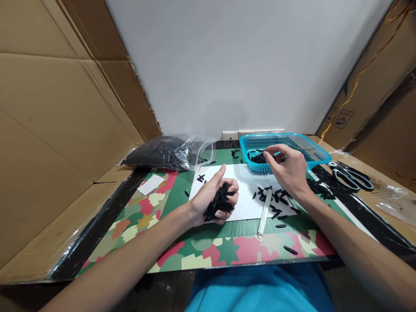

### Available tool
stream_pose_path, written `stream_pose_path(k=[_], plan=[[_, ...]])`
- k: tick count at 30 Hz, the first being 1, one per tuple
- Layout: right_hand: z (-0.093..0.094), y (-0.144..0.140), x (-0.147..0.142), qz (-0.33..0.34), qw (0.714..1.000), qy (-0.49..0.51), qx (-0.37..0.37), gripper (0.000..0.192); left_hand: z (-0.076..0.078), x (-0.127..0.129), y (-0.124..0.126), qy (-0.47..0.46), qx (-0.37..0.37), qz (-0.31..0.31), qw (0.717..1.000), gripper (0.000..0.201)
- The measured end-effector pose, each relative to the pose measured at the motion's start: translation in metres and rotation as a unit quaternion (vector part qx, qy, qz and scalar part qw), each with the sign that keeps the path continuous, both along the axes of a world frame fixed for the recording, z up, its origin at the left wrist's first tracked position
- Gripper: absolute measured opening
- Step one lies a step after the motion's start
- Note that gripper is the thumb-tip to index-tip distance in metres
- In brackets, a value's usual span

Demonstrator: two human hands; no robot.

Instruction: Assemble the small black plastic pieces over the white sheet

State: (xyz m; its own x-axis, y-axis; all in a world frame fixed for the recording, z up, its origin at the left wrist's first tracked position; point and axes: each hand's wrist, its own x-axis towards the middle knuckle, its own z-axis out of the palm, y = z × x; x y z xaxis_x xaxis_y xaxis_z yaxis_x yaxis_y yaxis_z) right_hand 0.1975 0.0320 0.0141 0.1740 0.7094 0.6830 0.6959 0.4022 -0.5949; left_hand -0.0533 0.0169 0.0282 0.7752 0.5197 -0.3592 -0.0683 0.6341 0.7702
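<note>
The head view shows a table with a patterned mat [201, 253], a white sheet [243, 195] on it, then a blue basket [312, 151] at the far right and a clear bag [169, 152] of dark pieces at the far left. The left hand [212, 199] is cupped half closed around a heap of small black pieces [220, 201], while the right hand [287, 169] reaches over the basket's near rim with fingertips pinched; whether it holds a piece cannot be told. Because the heap sits loose in the tilted palm, some pieces may slide out onto the sheet and mix with the scattered pieces [276, 203] beside the thin strip [264, 212].
</note>
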Motion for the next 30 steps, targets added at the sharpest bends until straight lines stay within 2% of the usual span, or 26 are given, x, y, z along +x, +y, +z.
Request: stream_pose_path(k=[2,4,7,10,12,16,21,25,30], plan=[[0.002,0.002,0.003,-0.025,0.999,0.002,-0.023,0.015,0.001,0.000,-0.001,0.011,-0.005,-0.018,1.000,0.061],[0.006,0.000,0.000,0.027,0.999,0.015,-0.034,0.015,0.002,0.001,-0.002,0.020,-0.012,-0.035,0.999,0.062],[0.010,-0.010,-0.012,0.196,0.978,0.031,-0.068,0.020,0.002,0.002,-0.002,0.030,-0.026,-0.056,0.998,0.063],[0.010,-0.019,-0.026,0.366,0.922,0.025,-0.122,0.020,-0.003,0.002,0.001,0.048,-0.055,-0.076,0.994,0.066],[0.010,-0.021,-0.033,0.428,0.892,0.018,-0.143,0.019,-0.008,0.001,0.003,0.061,-0.076,-0.089,0.991,0.070],[0.011,-0.021,-0.036,0.469,0.864,0.012,-0.183,0.019,-0.016,0.000,0.003,0.073,-0.095,-0.110,0.987,0.076],[0.013,-0.021,-0.031,0.502,0.835,0.023,-0.225,0.018,-0.012,0.002,-0.002,0.072,-0.081,-0.115,0.987,0.074],[0.010,-0.020,-0.031,0.495,0.835,0.065,-0.232,0.023,-0.005,0.003,-0.001,0.075,-0.084,-0.104,0.988,0.068],[0.006,-0.016,-0.029,0.462,0.844,0.148,-0.228,0.026,-0.002,0.001,0.001,0.054,-0.069,-0.056,0.995,0.052]])
